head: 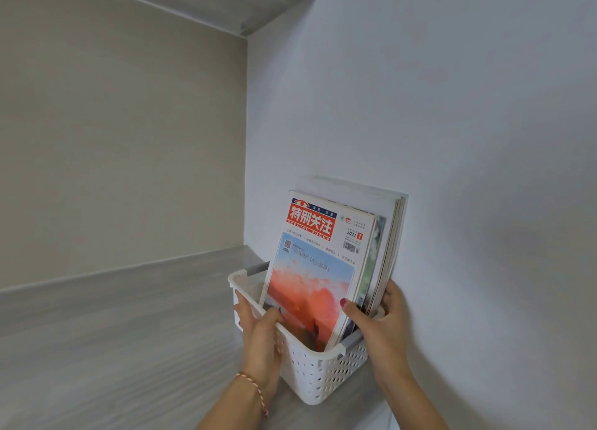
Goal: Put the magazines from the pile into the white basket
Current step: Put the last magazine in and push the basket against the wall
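Grey surface (pixel 113 332) by white wall, white basket (pixel 323 374) of upright magazines (pixel 323 268), left hand (pixel 261 336) gripping its rim, right hand (pixel 381 319) gripping magazines' edge.

White perforated basket (pixel 323 378), red-orange mag cover (pixel 310 287)

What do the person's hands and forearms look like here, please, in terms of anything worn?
Both forearms are bare, with no sleeves in view. The left hand has a thin red and pale braided cord bracelet at the wrist. The right hand shows red nail polish on the thumb.
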